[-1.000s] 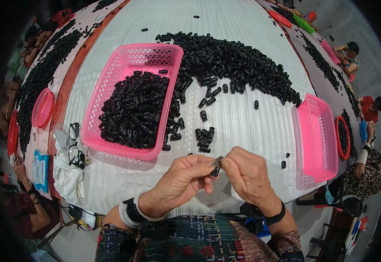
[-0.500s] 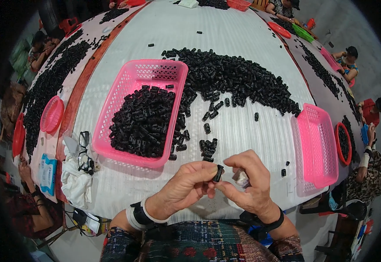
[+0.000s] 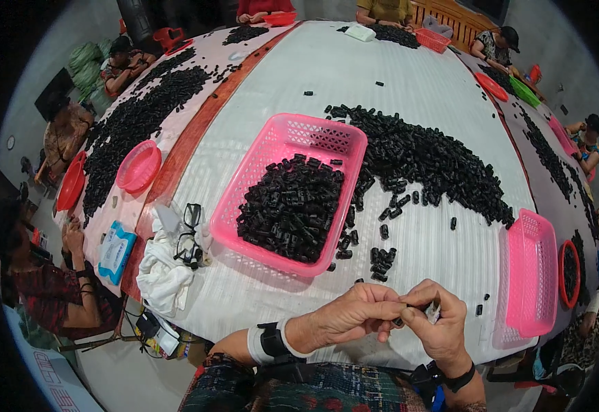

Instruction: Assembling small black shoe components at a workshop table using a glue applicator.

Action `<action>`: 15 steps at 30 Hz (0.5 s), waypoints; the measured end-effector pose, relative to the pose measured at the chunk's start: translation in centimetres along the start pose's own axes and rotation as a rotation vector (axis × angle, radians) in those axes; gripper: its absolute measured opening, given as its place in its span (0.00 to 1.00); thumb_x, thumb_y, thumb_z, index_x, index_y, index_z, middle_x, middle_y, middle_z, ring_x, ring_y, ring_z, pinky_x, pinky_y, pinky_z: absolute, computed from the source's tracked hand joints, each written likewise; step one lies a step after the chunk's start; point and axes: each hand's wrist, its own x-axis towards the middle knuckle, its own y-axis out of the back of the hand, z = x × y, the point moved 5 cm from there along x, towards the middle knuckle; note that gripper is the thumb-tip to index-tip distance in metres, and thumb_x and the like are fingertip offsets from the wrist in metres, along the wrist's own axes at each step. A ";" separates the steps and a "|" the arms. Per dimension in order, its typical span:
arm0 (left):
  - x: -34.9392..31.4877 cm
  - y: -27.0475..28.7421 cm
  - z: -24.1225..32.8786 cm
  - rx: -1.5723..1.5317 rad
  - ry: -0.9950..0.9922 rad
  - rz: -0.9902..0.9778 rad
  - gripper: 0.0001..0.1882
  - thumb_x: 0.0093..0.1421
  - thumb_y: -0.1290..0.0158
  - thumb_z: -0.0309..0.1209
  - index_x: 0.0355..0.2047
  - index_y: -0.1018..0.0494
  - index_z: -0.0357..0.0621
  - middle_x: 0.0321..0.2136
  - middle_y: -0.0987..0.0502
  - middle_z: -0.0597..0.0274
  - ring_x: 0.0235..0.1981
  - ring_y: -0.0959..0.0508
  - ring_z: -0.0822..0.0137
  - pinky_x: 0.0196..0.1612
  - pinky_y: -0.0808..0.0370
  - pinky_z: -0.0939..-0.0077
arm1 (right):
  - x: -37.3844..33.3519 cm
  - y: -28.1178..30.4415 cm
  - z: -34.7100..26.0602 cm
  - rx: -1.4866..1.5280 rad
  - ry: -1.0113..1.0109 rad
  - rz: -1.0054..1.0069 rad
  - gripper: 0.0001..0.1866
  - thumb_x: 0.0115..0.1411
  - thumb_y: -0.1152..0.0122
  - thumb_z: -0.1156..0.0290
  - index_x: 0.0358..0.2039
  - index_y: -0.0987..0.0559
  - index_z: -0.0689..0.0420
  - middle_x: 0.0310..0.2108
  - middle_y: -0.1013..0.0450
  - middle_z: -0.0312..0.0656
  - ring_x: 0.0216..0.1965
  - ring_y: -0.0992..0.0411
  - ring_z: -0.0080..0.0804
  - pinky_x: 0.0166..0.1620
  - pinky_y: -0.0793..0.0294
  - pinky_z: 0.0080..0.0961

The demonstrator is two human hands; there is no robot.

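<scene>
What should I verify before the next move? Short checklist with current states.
1. Small black part held at the fingertips of the left hand: ok.
2. That part's end and surface visible for inspection: not ok, fingers cover most of it.
3. Pale object in the right hand identifiable: cannot tell, the curled fingers partly hide it.
4. Pink perforated basket upright, with its heap of black cylindrical parts inside: ok.
5. Table beside the basket free of loose parts: not ok, a small cluster lies beyond the hands.
6. Eyeglasses and white cloth apart from both hands: ok.
</scene>
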 end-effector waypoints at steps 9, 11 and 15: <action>-0.1 0.3 1.6 -0.074 -0.104 0.167 0.09 0.58 0.52 0.32 0.33 0.30 0.38 0.25 0.28 0.64 0.23 0.30 0.77 0.23 0.29 0.82 | 1.1 1.6 -1.6 -0.305 0.296 0.159 0.11 0.51 0.43 0.71 0.33 0.29 0.63 0.24 0.34 0.42 0.26 0.35 0.28 0.29 0.36 0.21; 0.0 0.3 1.6 -0.076 -0.092 0.151 0.09 0.59 0.53 0.32 0.33 0.30 0.38 0.25 0.28 0.63 0.23 0.31 0.77 0.23 0.28 0.82 | 1.1 0.8 -1.2 -0.236 0.293 0.094 0.16 0.57 0.51 0.61 0.31 0.30 0.64 0.24 0.36 0.41 0.24 0.38 0.27 0.29 0.39 0.19; 0.0 0.3 1.3 -0.054 -0.102 0.112 0.09 0.59 0.53 0.32 0.32 0.30 0.37 0.24 0.28 0.63 0.23 0.31 0.77 0.23 0.28 0.82 | 0.9 0.5 0.5 -0.308 0.121 0.031 0.16 0.62 0.60 0.67 0.25 0.30 0.66 0.20 0.37 0.40 0.22 0.38 0.26 0.27 0.37 0.22</action>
